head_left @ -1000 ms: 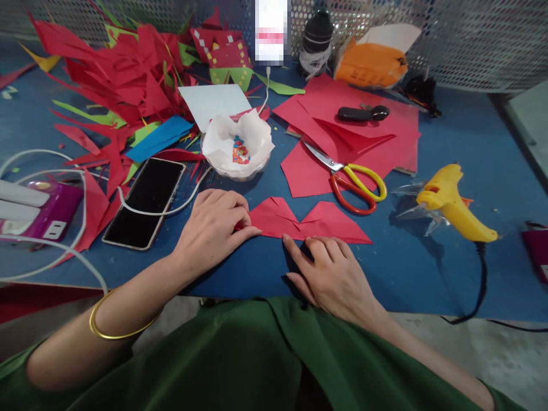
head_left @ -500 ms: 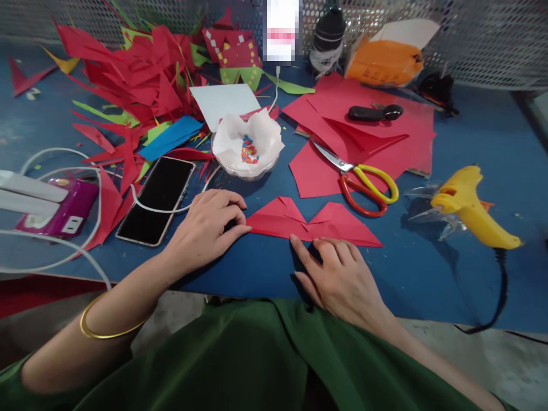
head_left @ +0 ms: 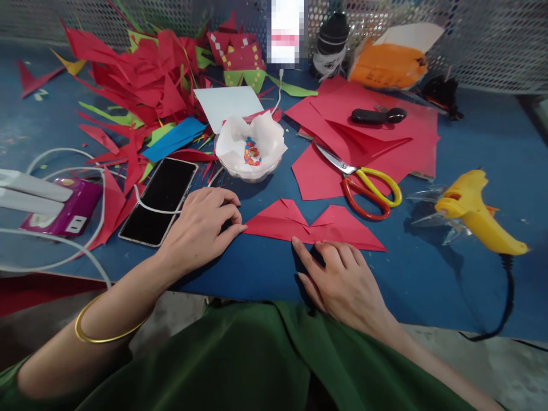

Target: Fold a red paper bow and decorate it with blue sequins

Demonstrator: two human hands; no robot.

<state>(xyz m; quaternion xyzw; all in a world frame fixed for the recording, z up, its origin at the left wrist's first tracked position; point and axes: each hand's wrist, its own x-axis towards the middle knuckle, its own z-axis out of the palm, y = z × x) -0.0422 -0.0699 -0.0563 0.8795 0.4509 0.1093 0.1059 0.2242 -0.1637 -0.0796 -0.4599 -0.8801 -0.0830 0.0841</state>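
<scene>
A folded red paper (head_left: 278, 222) lies flat on the blue table before me, with two peaks on its far side and a pointed tip at each end. At its left tip is my left hand (head_left: 208, 220), fingers curled, thumb and forefinger close together on the corner. My right hand (head_left: 342, 277) rests palm down by the near edge. Its forefinger touches that edge and the other fingers lie loosely bent beside it. Just beyond the paper are scissors (head_left: 371, 185) with one yellow and one red handle, blades lying on red paper sheets (head_left: 308, 171).
A yellow glue gun (head_left: 475, 208) lies at right. Behind stands a paper-lined bowl (head_left: 250, 171) with small colored bits. A phone (head_left: 158, 200), white cables and a purple power strip (head_left: 79, 208) are at left, below a heap of red scraps (head_left: 141, 74).
My left hand has slid slightly left, so more of the paper's left tip shows. The right hand stays on the near edge, and the whole view has shifted a little.
</scene>
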